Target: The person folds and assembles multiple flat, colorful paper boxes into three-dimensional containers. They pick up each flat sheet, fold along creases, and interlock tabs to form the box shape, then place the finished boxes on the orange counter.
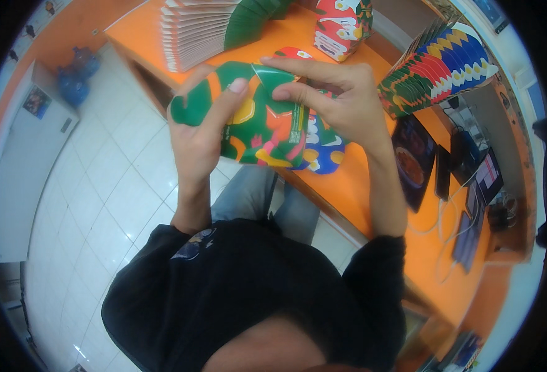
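Note:
A green patterned cardboard food carton (270,127), with orange, yellow and pink shapes, is held up in front of me over the table's near edge. My left hand (200,133) grips its left side, thumb across the front panel and fingers hidden behind. At the upper right corner, my right hand (351,102) pinches the carton's edge between thumb and fingers. Partly covered by the carton, a blue patterned carton piece (326,160) shows at its lower right. I cannot tell whether that piece is separate.
On the orange table (348,192) stands a fanned stack of flat cartons (202,31) at the far left. Red folded cartons (341,31) stand behind my right hand. Nested cartons (441,68) lean at the right, near a dark tablet-like panel (413,161), a phone (442,170) and white cables (441,217).

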A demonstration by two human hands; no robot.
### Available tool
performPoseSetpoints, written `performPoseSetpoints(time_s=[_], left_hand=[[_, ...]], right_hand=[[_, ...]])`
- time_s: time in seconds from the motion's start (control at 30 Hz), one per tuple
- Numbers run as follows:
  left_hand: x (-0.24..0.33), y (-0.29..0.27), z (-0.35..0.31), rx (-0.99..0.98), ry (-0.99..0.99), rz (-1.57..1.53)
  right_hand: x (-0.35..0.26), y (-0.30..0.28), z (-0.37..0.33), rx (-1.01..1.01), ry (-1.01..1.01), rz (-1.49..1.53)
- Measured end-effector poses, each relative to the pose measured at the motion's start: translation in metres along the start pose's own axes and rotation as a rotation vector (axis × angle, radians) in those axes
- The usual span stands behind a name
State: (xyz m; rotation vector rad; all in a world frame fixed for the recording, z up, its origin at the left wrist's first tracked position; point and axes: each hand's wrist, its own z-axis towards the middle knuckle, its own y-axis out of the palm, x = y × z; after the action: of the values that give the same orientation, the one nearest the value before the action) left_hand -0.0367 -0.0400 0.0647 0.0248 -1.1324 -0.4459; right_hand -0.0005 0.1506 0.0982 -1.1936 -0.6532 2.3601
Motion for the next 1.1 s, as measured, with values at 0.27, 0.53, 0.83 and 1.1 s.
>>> performPoseSetpoints(time_s=[0.27, 0.53, 0.83, 1.1], left_hand=[[-0.003, 0.0, 0.003, 0.03, 0.023, 0.21], [-0.006, 0.005, 0.002, -0.091, 0.09, 0.136], [-0.01, 0.0, 0.0, 0.083, 0.136, 0.213], [-0.005, -0.002, 0.003, -0.046, 0.119, 0.119]], right_hand=[[-0.005, 0.024, 0.002, 0.302, -0.131, -0.259], [-0.011, 0.021, 0.002, 0.339, -0.034, -0.128], [-0.007, 0.048, 0.005, 0.533, -0.312, -0.357], [-0.005, 0.052, 0.004, 0.545, -0.281, -0.264]])
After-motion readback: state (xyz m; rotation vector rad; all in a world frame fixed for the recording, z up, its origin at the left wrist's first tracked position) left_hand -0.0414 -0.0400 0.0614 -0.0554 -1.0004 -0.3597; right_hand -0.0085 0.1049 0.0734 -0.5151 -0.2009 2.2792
